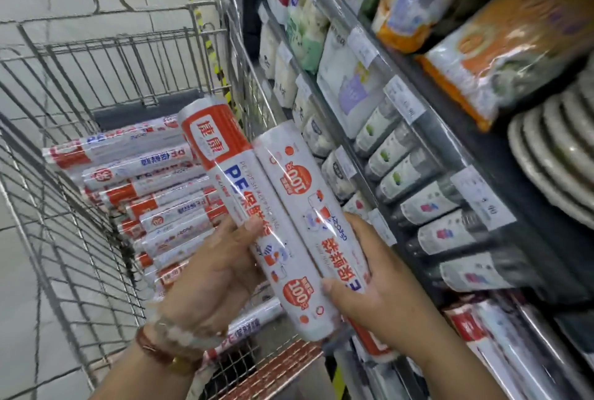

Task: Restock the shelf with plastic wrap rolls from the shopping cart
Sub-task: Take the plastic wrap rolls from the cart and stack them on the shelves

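On my right I see orange-printed bags (501, 56) stacked up top, beside a pile of pale plates (559, 155). Further back stand white and green packs (305, 23). Price tags (404, 98) line the rails, and grey floor tiles (22, 271) spread out left

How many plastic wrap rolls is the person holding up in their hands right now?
2. One roll with its orange end up is gripped by the left hand; the other roll lies against it on the shelf side, gripped by the right hand. More rolls lie in the cart.
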